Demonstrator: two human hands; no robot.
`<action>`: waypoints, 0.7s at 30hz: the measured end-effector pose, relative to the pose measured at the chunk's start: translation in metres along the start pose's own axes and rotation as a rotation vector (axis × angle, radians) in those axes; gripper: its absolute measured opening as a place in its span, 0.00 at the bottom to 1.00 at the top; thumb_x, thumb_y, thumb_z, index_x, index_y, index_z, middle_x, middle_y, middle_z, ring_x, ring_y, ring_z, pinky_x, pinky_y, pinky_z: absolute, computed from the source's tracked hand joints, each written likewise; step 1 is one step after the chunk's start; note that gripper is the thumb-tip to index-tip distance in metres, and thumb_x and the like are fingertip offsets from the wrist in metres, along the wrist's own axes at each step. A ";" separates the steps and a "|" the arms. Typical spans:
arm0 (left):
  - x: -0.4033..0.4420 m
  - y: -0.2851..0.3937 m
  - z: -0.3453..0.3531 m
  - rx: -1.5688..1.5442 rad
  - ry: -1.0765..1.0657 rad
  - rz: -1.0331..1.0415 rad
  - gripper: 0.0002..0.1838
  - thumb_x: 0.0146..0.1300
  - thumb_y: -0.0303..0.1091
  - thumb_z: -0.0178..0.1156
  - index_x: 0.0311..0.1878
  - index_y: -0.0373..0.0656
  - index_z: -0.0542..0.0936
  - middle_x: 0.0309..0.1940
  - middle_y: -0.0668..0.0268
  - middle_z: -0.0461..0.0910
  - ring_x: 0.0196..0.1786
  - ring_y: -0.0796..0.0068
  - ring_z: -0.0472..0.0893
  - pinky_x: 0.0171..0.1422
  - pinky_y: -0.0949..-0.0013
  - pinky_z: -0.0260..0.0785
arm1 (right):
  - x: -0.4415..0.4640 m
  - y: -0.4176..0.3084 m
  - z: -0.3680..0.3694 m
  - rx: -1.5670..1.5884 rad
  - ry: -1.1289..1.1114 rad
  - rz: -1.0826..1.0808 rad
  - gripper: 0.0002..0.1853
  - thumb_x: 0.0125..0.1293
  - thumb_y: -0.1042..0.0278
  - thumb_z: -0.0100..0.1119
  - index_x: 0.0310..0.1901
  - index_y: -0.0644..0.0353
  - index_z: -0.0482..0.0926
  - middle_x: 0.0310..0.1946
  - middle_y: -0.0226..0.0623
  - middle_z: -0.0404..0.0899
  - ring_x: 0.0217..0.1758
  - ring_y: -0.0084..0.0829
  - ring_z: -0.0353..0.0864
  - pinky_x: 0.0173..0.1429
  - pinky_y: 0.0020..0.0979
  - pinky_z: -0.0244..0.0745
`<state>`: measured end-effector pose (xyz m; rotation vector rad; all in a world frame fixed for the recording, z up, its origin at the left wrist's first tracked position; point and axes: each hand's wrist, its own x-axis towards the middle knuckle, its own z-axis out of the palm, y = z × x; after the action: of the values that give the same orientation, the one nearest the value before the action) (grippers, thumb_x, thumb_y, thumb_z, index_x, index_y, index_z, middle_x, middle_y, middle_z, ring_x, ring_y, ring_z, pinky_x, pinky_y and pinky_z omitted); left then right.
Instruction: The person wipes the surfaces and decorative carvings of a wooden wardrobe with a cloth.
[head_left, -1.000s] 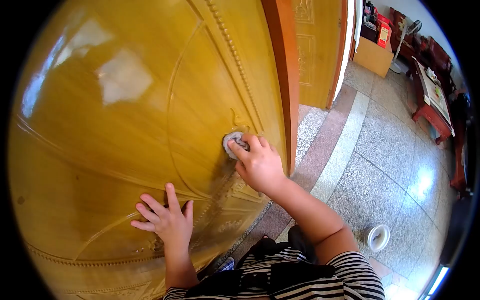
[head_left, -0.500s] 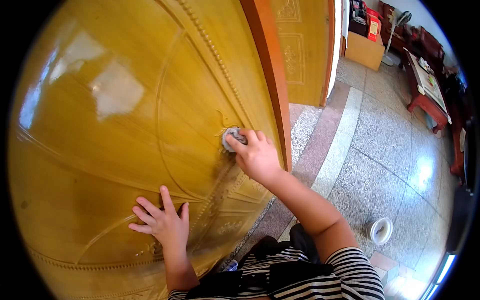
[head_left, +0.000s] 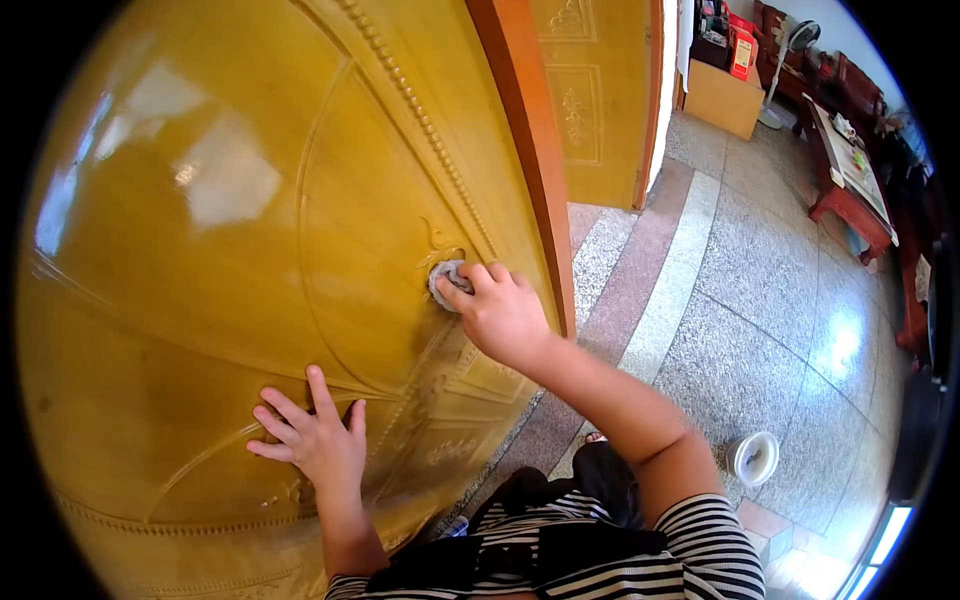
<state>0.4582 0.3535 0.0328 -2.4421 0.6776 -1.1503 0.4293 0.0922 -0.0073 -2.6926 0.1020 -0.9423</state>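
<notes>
A glossy yellow-brown door with carved lines and a beaded border fills the left of the head view. My right hand pinches a crumpled grey rag and presses it on the door's surface, just below a small carved scroll. The fingers partly cover the rag. Lower down and to the left, my left hand rests with spread fingers against the panel, holding nothing.
An orange-brown door frame borders the panel, with another yellow door beyond. A white bucket stands on the speckled tile floor at right. Farther back are a low red-brown table, a cardboard box and a fan.
The rag and my right hand have shifted slightly left against the door, baring a dark spot beside the rag. The whole view has also moved a little. My left hand stays spread on the panel.
</notes>
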 end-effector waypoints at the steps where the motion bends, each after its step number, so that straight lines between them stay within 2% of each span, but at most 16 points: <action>1: 0.000 0.000 0.000 0.007 0.011 0.005 0.47 0.49 0.56 0.65 0.70 0.56 0.56 0.70 0.37 0.35 0.70 0.31 0.38 0.59 0.21 0.29 | 0.001 0.004 -0.002 0.003 -0.001 0.007 0.23 0.50 0.70 0.58 0.52 0.47 0.77 0.45 0.34 0.72 0.45 0.36 0.73 0.46 0.37 0.73; 3: 0.002 0.000 0.000 0.011 0.033 0.010 0.47 0.49 0.56 0.65 0.70 0.56 0.56 0.70 0.37 0.36 0.70 0.31 0.39 0.59 0.22 0.29 | 0.007 0.015 -0.011 0.018 -0.091 -0.121 0.23 0.49 0.70 0.58 0.52 0.47 0.77 0.44 0.34 0.72 0.45 0.35 0.73 0.45 0.36 0.72; 7: 0.001 0.000 -0.001 0.006 0.024 0.001 0.47 0.49 0.56 0.65 0.71 0.56 0.56 0.70 0.37 0.37 0.70 0.31 0.40 0.59 0.21 0.30 | 0.009 0.011 -0.020 0.103 -0.185 -0.083 0.24 0.49 0.71 0.57 0.53 0.47 0.76 0.45 0.36 0.72 0.47 0.38 0.74 0.48 0.36 0.72; 9: 0.001 0.000 -0.001 0.010 0.023 0.001 0.47 0.49 0.56 0.65 0.71 0.56 0.56 0.70 0.37 0.37 0.69 0.31 0.40 0.59 0.22 0.30 | 0.006 0.004 -0.011 0.464 -0.178 0.139 0.26 0.52 0.74 0.57 0.57 0.52 0.73 0.48 0.35 0.72 0.50 0.35 0.74 0.51 0.33 0.72; 10: 0.001 0.000 -0.001 0.011 0.023 0.004 0.47 0.49 0.56 0.65 0.71 0.56 0.56 0.70 0.37 0.37 0.69 0.31 0.40 0.59 0.21 0.30 | 0.005 0.006 -0.003 0.464 -0.180 0.136 0.26 0.52 0.74 0.57 0.57 0.52 0.73 0.48 0.35 0.72 0.50 0.35 0.74 0.51 0.33 0.72; 12: 0.000 0.001 -0.002 0.013 0.024 0.008 0.46 0.49 0.56 0.65 0.70 0.56 0.56 0.70 0.37 0.37 0.69 0.31 0.40 0.59 0.21 0.30 | 0.008 0.007 0.003 1.615 -0.377 0.574 0.30 0.52 0.72 0.59 0.61 0.58 0.69 0.49 0.39 0.72 0.53 0.33 0.72 0.54 0.31 0.70; 13: 0.000 0.001 -0.003 0.006 -0.007 -0.008 0.46 0.49 0.56 0.65 0.70 0.56 0.56 0.70 0.36 0.37 0.69 0.30 0.40 0.58 0.21 0.30 | 0.004 0.005 0.004 1.838 -0.340 0.644 0.31 0.54 0.72 0.58 0.62 0.63 0.66 0.48 0.39 0.73 0.53 0.30 0.72 0.53 0.29 0.69; 14: 0.002 0.000 -0.002 0.001 -0.035 -0.024 0.46 0.49 0.56 0.65 0.70 0.56 0.57 0.69 0.36 0.37 0.69 0.30 0.41 0.58 0.21 0.30 | 0.007 0.003 0.003 1.842 -0.335 0.635 0.31 0.54 0.72 0.58 0.62 0.63 0.66 0.48 0.39 0.73 0.53 0.30 0.72 0.53 0.29 0.69; 16: 0.000 -0.001 0.002 0.003 -0.015 -0.019 0.45 0.48 0.57 0.65 0.69 0.57 0.59 0.70 0.37 0.37 0.70 0.31 0.40 0.58 0.21 0.28 | 0.013 -0.004 0.001 1.267 0.031 0.425 0.30 0.52 0.71 0.58 0.61 0.59 0.69 0.49 0.40 0.73 0.53 0.34 0.73 0.54 0.32 0.69; 17: -0.002 -0.002 0.004 -0.002 0.004 -0.013 0.44 0.47 0.58 0.65 0.68 0.59 0.61 0.70 0.38 0.38 0.70 0.33 0.38 0.59 0.21 0.25 | 0.013 -0.002 -0.004 0.721 0.036 0.330 0.26 0.52 0.72 0.58 0.57 0.58 0.73 0.48 0.39 0.73 0.51 0.37 0.74 0.54 0.32 0.70; 18: -0.003 -0.003 0.003 0.009 -0.005 -0.020 0.44 0.47 0.58 0.65 0.68 0.59 0.61 0.70 0.38 0.38 0.70 0.33 0.38 0.59 0.21 0.25 | 0.015 -0.008 -0.011 0.732 0.026 0.322 0.26 0.52 0.72 0.58 0.57 0.58 0.73 0.48 0.39 0.73 0.51 0.37 0.74 0.54 0.32 0.70; 20: -0.001 -0.001 0.003 0.011 0.007 -0.014 0.44 0.47 0.58 0.65 0.68 0.60 0.61 0.70 0.39 0.36 0.70 0.33 0.38 0.59 0.21 0.25 | 0.019 -0.014 -0.018 0.259 0.022 0.179 0.24 0.50 0.71 0.58 0.54 0.55 0.76 0.45 0.43 0.72 0.50 0.42 0.73 0.54 0.33 0.71; 21: -0.001 -0.001 0.003 0.005 0.001 -0.017 0.44 0.47 0.58 0.65 0.68 0.60 0.61 0.70 0.39 0.36 0.70 0.32 0.38 0.59 0.21 0.25 | 0.019 -0.015 -0.014 0.261 0.016 0.175 0.24 0.50 0.71 0.58 0.54 0.55 0.76 0.45 0.43 0.72 0.50 0.42 0.73 0.54 0.33 0.71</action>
<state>0.4600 0.3555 0.0311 -2.4480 0.6541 -1.1578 0.4347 0.1001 0.0189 -2.3945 0.2002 -0.8590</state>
